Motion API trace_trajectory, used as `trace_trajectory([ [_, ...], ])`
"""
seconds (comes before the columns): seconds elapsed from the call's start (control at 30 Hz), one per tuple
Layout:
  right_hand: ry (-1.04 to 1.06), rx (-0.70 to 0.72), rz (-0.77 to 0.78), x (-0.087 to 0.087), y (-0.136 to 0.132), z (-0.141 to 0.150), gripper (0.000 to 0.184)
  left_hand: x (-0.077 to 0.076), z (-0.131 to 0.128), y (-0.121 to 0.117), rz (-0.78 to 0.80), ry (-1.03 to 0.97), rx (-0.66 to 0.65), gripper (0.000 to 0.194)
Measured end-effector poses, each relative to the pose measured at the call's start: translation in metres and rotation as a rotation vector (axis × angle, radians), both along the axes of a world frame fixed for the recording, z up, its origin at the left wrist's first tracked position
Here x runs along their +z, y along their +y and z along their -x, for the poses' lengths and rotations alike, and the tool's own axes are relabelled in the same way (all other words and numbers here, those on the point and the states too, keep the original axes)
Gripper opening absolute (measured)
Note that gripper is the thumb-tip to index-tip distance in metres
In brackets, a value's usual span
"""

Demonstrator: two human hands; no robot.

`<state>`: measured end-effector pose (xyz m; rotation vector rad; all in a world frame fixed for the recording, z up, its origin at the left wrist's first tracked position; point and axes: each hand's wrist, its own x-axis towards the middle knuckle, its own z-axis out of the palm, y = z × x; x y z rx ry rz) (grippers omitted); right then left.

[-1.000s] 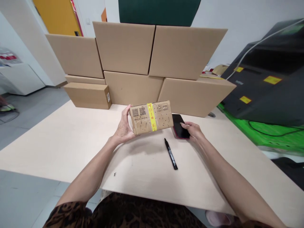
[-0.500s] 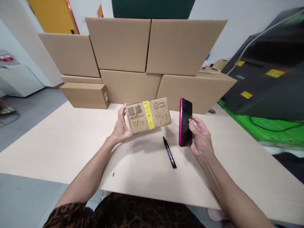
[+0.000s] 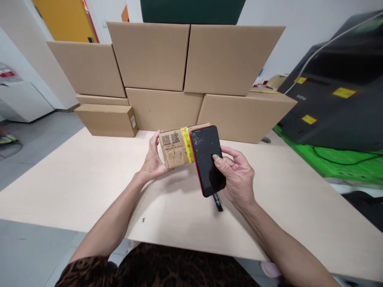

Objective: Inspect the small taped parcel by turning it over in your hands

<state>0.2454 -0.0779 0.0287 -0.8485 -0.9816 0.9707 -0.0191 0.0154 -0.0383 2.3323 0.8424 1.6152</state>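
My left hand (image 3: 153,160) grips the left end of a small cardboard box (image 3: 174,150), which is tilted above the table. Yellow tape with red print runs across the box, and two printed square codes show at its upper left. In my right hand (image 3: 237,175) is a smartphone (image 3: 208,163) with a dark screen and a pink-red edge, my thumb lying on the glass. The phone hides the right part of the box. Below it, the lower end of a black marker pen (image 3: 218,203) shows on the table; the rest is covered.
Large cardboard boxes (image 3: 217,59) stand stacked along the table's back edge. A flatter carton (image 3: 106,121) sits at their left front. Right of the pale table (image 3: 98,187) are a black machine (image 3: 338,79) and a green surface (image 3: 344,163) with a black cable.
My right hand has brought the phone left, in front of the box, and turned its screen more toward me. The phone now covers much of the pen. My left hand and the box have hardly moved.
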Motion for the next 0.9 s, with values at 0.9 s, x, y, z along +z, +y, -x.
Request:
trace_trajectory([
  [0.9, 0.012, 0.033, -0.019, 0.003, 0.014, 0.030, 0.033, -0.004, -0.004, -0.001, -0.009, -0.018, 0.026, 0.144],
])
